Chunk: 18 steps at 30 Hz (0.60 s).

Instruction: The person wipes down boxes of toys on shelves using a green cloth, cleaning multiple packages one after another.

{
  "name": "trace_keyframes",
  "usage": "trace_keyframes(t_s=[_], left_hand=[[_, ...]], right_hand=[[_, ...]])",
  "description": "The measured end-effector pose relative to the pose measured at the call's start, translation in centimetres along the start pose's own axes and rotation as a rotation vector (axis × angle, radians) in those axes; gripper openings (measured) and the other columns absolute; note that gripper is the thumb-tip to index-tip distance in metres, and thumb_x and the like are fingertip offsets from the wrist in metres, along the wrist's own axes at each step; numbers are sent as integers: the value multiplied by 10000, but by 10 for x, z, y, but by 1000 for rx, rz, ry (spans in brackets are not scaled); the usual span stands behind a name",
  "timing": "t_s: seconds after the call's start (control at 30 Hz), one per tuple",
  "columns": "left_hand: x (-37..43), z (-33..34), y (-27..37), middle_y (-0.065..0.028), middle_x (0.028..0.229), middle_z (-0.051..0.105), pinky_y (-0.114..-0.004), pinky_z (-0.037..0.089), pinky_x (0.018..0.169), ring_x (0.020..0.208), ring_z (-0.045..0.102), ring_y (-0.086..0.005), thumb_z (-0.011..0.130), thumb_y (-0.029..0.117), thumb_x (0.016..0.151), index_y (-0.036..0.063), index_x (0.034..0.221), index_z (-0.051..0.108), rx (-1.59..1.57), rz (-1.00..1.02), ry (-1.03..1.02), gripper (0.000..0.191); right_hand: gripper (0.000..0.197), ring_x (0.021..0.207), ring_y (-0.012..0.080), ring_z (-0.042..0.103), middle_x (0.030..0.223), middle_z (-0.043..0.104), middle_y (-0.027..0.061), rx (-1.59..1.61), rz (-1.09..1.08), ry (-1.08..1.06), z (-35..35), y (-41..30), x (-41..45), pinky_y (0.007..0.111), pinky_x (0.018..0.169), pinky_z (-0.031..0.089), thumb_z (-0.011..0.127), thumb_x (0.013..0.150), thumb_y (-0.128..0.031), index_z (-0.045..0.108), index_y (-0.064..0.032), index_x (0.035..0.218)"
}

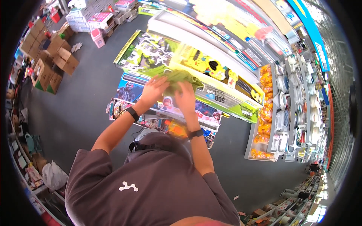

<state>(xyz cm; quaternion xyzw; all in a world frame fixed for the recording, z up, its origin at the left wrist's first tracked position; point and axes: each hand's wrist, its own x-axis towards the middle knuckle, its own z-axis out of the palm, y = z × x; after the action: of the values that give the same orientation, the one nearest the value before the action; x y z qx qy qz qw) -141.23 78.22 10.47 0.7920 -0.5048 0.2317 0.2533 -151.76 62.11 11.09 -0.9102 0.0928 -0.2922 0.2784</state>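
Observation:
Both my hands are on a crumpled olive-green cloth [181,76], over long toy boxes. The fingers of my left hand [154,89] press into its left edge. My right hand [185,97], slightly blurred, has its bent fingers in the cloth's lower side. Beyond the cloth, a yellow toy guitar [210,65] shows in its long box. A green camouflage-patterned box [150,52] lies to the left, and a green and grey box side [226,100] runs to the right. Nearer me are a blue box with a soldier picture [128,90] and a purple box with doll pictures [208,108].
A white shelf edge [198,42] with packaged toys rises behind the boxes. Shelving with orange bags [264,104] stands right. Cardboard cartons [66,60] and a pink bin [97,38] stand on the grey floor [93,73] at left. An orange toy [176,128] is close to my body.

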Motion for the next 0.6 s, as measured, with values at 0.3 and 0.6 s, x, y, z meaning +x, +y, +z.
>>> trace_keyframes(t_s=[0.3, 0.6], left_hand=[[-39, -48, -103, -76, 1119, 698, -412, 471, 989, 1039, 662, -234, 677, 115, 866, 77, 1029, 703, 101, -247, 159, 169], [-35, -64, -100, -46, 1393, 561, -467, 335, 1134, 1310, 509, -225, 707, 129, 815, 160, 1278, 620, 53, -258, 39, 472]], right_hand=[[452, 1171, 412, 544, 1280, 560, 228, 96, -160, -65, 96, -76, 49, 464, 1014, 449, 715, 790, -114, 615, -59, 1226], [458, 1175, 371, 564, 1342, 546, 177, -13, -235, -42, 108, -73, 48, 428, 966, 490, 728, 799, -91, 646, -116, 1249]])
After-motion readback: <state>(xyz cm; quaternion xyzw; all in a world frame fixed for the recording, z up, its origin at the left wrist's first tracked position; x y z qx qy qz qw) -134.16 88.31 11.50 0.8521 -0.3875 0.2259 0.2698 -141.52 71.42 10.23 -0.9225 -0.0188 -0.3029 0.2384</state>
